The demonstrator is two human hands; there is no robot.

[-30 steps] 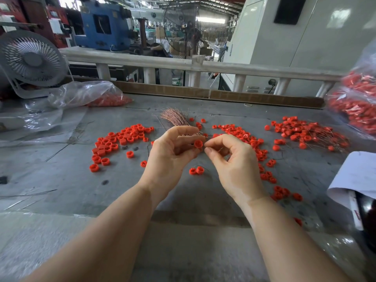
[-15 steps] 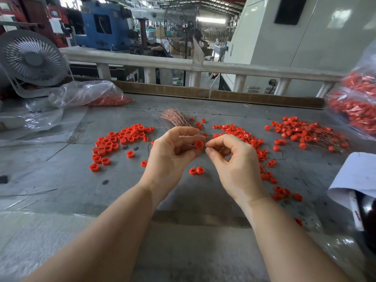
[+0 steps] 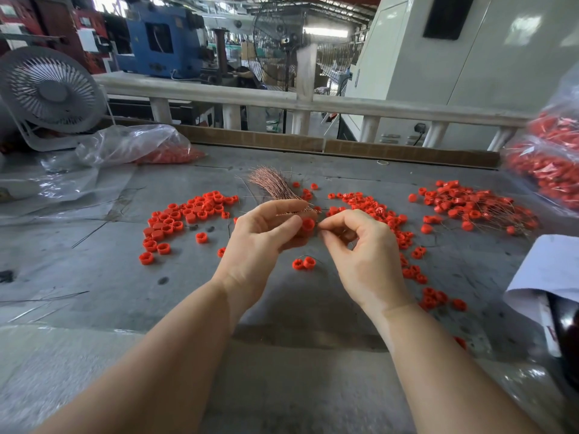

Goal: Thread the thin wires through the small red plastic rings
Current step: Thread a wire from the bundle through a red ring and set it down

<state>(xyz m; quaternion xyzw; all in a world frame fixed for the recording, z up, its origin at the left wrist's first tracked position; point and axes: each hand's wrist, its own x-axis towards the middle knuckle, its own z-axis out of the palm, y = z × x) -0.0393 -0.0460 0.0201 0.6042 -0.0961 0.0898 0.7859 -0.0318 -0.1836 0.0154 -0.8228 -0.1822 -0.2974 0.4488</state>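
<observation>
My left hand [image 3: 264,238] pinches a small red ring [image 3: 308,224] between thumb and fingers above the grey table [image 3: 125,277]. It also holds a bundle of thin copper wires [image 3: 272,183] that fans out behind the fingers. My right hand [image 3: 360,249] pinches a thin wire at its fingertips, right beside the ring. The wire itself is barely visible. Two red rings [image 3: 303,263] joined by a wire lie on the table just below my hands.
Loose red rings lie in a pile at the left [image 3: 185,219] and a strip at the right [image 3: 391,227]. Rings with wires through them [image 3: 470,208] are heaped far right. Plastic bags of rings [image 3: 551,161] [image 3: 141,148], a fan [image 3: 50,92] and white paper [image 3: 551,270] border the table.
Both hands stay almost still at the same spot. My right fingertips keep working at the ring held in my left hand.
</observation>
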